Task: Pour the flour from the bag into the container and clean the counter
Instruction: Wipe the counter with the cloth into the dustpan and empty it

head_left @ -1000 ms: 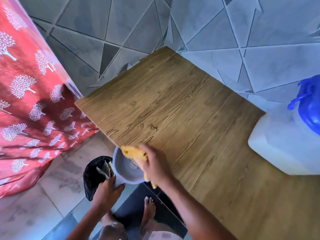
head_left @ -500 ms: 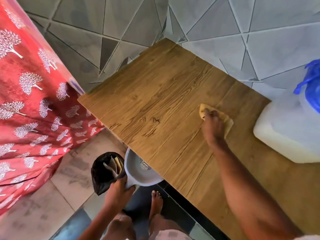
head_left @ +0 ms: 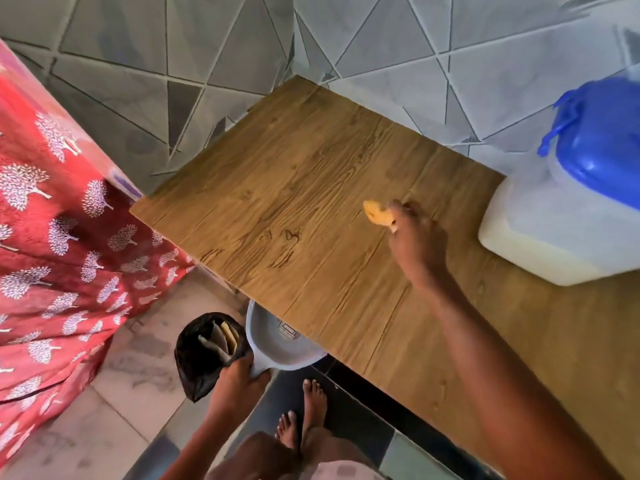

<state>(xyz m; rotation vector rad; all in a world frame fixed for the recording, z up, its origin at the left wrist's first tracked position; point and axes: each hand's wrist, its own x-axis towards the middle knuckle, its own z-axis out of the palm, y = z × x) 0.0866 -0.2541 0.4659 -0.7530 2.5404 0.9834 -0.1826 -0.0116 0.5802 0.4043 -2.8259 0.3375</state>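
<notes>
Matt wood-grain counter [head_left: 311, 188], translucent plastic container [head_left: 540, 230] w/ glossy lid [head_left: 602, 143]

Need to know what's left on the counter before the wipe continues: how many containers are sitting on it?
1. The container, white with a blue lid, sits at the counter's right end by the wall. More may lie outside the frame.

Home kitchen, wood-grain counter [head_left: 294, 202], grey geometric wall tiles [head_left: 485, 81], lidded food container [head_left: 568, 216], red patterned curtain [head_left: 52, 237]

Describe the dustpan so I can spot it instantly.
Start at the wooden counter and follow its near edge down. Just below that edge, over the floor, the left hand holds a pale grey dustpan by its handle. The black bag beside it is dark and crumpled; the dustpan is smooth and light.
</notes>
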